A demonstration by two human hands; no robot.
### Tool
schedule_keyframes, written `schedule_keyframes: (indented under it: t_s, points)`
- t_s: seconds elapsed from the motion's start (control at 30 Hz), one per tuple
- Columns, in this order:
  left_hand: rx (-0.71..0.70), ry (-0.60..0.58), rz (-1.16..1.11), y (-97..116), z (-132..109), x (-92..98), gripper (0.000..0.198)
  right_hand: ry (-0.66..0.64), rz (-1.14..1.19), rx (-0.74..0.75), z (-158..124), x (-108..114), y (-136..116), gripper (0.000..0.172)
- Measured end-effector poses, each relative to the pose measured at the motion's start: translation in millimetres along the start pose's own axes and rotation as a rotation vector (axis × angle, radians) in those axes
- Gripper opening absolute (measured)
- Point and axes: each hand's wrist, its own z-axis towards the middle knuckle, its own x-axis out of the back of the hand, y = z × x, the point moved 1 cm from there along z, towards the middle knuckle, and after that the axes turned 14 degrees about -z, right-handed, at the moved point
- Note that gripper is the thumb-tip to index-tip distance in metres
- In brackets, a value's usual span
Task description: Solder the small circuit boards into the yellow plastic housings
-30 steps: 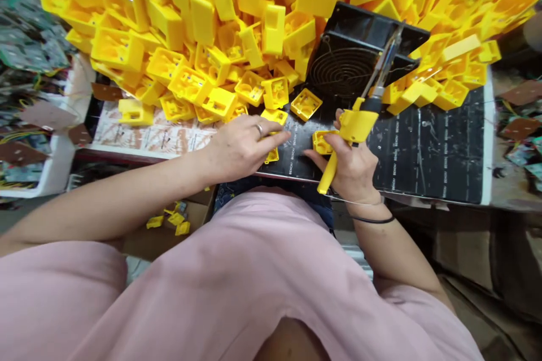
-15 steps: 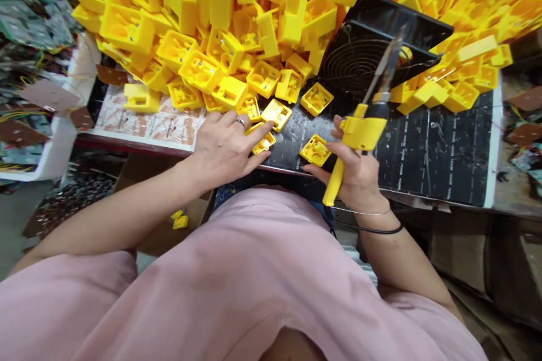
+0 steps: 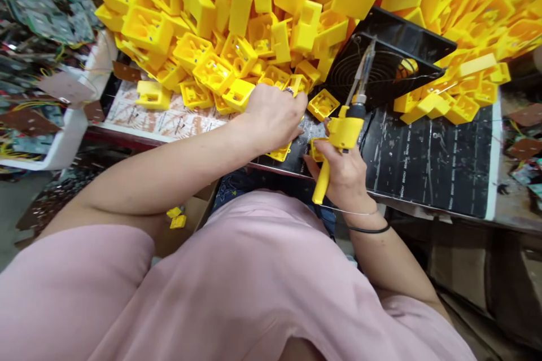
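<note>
My left hand (image 3: 275, 115) is closed with its fingers curled down over the front of the yellow pile; what they grip, if anything, is hidden. Under its wrist, part of a small yellow plastic casing (image 3: 280, 154) shows at the table edge. My right hand (image 3: 342, 175) is wrapped round a yellow soldering gun (image 3: 345, 131), whose metal tip points up and away. Beside that hand's fingers lies another small casing (image 3: 315, 150), partly covered. An open casing (image 3: 323, 104) rests just beyond, between the two hands.
A big heap of yellow casings (image 3: 203, 11) covers the back of the table. A black fan (image 3: 372, 70) leans among them. A white bin (image 3: 63, 144) of circuit boards stands at the left. A black mat (image 3: 427, 163) lies at the right. Two yellow pieces (image 3: 178, 221) sit in a box below.
My left hand has moved right and a little up, its fingers now curled instead of spread. My right hand has shifted slightly left with the soldering gun. The camera view has shifted slightly.
</note>
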Motion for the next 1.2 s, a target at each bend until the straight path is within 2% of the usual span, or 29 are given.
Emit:
schedule_keyframes:
  t_s: [0.1,0.2,0.27,0.33,0.43,0.5,0.53,0.57,0.63,0.7,0.77,0.87,0.97,1.03,1.13,1.2]
  points:
    - [-0.020,-0.042,-0.003,4.6,9.8,1.4,0.037,-0.053,0.206,0.018,-3.3,2.4,5.1,0.050]
    - [-0.077,0.042,-0.101,-10.9,0.3,14.0,0.042,-0.073,0.303,0.026,-8.2,5.2,12.9,0.054]
    - [-0.135,0.102,-0.319,-29.7,-16.6,25.6,0.051,-0.074,0.275,-0.006,-11.7,5.3,16.4,0.061]
    - [-0.162,0.105,-0.683,-51.6,-39.0,31.6,0.059,-0.074,0.276,-0.027,-14.0,4.5,16.8,0.065]
    - [-0.018,-0.020,-1.282,-82.5,-72.0,16.6,0.071,-0.097,0.363,0.004,-11.0,2.1,11.3,0.064]
    - [0.119,-0.148,-1.500,-96.6,-88.0,-6.4,0.074,-0.105,0.390,0.043,-3.3,-0.8,4.6,0.061]
    - [0.159,-0.179,-1.528,-101.2,-93.6,-18.3,0.074,-0.098,0.379,0.067,1.9,-2.7,0.5,0.059]
    - [0.170,-0.176,-1.510,-104.1,-97.5,-28.9,0.072,-0.080,0.357,0.092,7.4,-4.9,-3.9,0.057]
    - [0.130,-0.068,-1.384,-105.9,-101.1,-42.7,0.066,-0.035,0.293,0.117,18.1,-10.2,-13.2,0.055]
    - [0.056,0.029,-1.245,-104.0,-100.6,-45.9,0.059,-0.010,0.207,0.129,26.3,-16.3,-22.0,0.055]
    - [0.013,0.019,-1.156,-101.5,-98.0,-41.5,0.054,0.014,0.103,0.156,30.9,-21.5,-27.2,0.049]
    - [0.030,-0.035,-0.957,-101.6,-95.3,-29.6,0.048,0.001,0.051,0.228,32.6,-24.6,-22.7,0.036]
    - [0.022,0.097,-0.553,-105.4,-99.0,-21.1,0.044,-0.056,0.126,0.288,31.1,-21.0,-7.7,0.033]
    - [-0.092,0.170,-0.383,-107.1,-103.1,-22.5,0.049,-0.072,0.151,0.305,28.9,-19.3,2.8,0.036]
    - [-0.335,0.185,-0.351,-105.7,-103.2,-36.3,0.057,-0.091,0.173,0.289,25.7,-25.4,15.3,0.043]
    - [-0.398,0.200,-0.346,-99.4,-96.6,-49.4,0.051,-0.087,0.185,0.322,25.3,-32.7,19.5,0.036]
